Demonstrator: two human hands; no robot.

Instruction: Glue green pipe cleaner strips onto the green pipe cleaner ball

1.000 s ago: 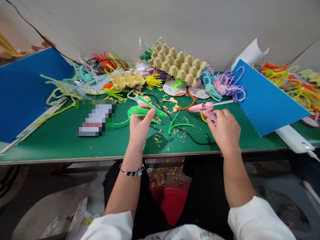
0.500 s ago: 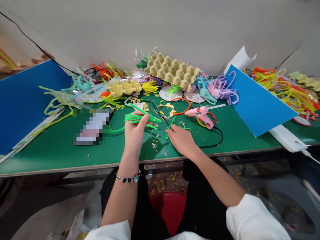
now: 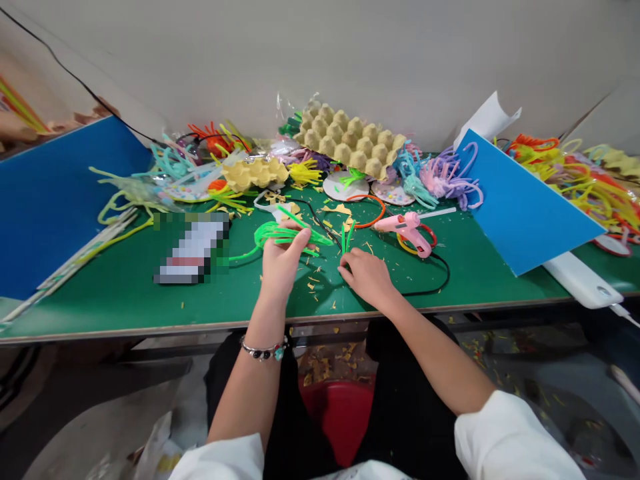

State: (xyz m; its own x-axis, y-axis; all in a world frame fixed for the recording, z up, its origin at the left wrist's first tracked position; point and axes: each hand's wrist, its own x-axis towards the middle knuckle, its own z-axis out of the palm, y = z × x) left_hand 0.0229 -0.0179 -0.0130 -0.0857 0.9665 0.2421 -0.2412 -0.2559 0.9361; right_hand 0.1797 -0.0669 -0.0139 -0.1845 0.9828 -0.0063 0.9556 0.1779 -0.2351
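Note:
My left hand [image 3: 281, 261] is closed on a bundle of bright green pipe cleaners [image 3: 280, 233], held just above the green table [image 3: 125, 293]. My right hand [image 3: 367, 277] pinches a short folded green pipe cleaner [image 3: 346, 237] whose two ends stick upward. A pink glue gun [image 3: 407, 229] lies on the table to the right of my right hand, untouched, its black cord [image 3: 435, 280] looping back toward me.
Egg cartons [image 3: 350, 140], paper discs and heaps of coloured pipe cleaners line the back of the table. Blue sheets [image 3: 520, 200] lean at the left and right. A blurred-out flat object [image 3: 193, 247] lies to the left. A red bin [image 3: 343, 413] stands under the table.
My right hand let go of the glue gun, moved left and picked up the short green pipe cleaner, raising its ends. The left hand kept its bundle.

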